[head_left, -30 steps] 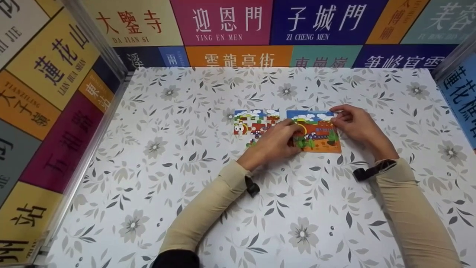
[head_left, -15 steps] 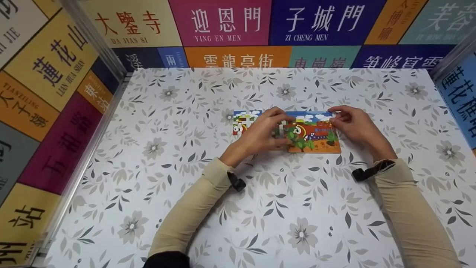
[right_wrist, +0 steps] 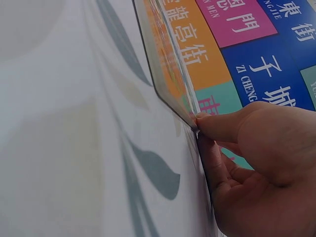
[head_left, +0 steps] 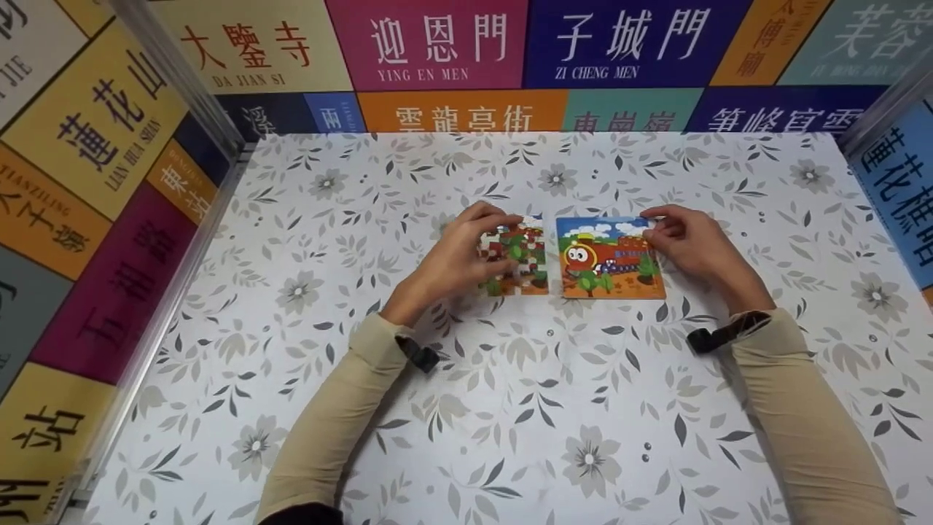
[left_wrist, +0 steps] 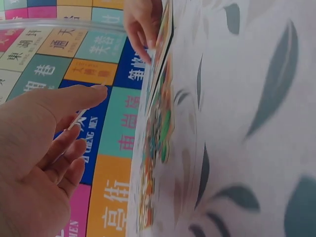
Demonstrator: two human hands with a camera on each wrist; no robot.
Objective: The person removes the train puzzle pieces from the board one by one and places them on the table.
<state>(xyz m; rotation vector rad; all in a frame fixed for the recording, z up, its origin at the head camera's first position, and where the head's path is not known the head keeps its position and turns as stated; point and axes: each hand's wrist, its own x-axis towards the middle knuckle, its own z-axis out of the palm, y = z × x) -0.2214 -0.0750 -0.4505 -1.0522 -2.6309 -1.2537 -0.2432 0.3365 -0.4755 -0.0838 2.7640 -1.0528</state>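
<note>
My left hand (head_left: pixel 455 251) is over a partly covered jigsaw puzzle (head_left: pixel 538 281) of small colourful pieces. Between its thumb and fingers it pinches a puzzle piece (head_left: pixel 526 246) with green on it; in the left wrist view only a thin pale edge of this piece shows. To the right lies a square picture card (head_left: pixel 612 284) with a red cartoon train, blue sky and green bushes. My right hand (head_left: pixel 685 237) pinches that card's upper right corner between thumb and fingers, as the right wrist view shows close up.
White table cloth (head_left: pixel 466 437) with grey flowers and leaves covers the table. Panels with large characters (head_left: pixel 444 44) stand along the back and left sides. A black strap device (head_left: pixel 419 355) is on each wrist, over beige sleeves.
My left hand has moved left, from the card's left edge to over the puzzle, taking the green piece with it. The card's train face is uncovered now. The right hand stays at the corner.
</note>
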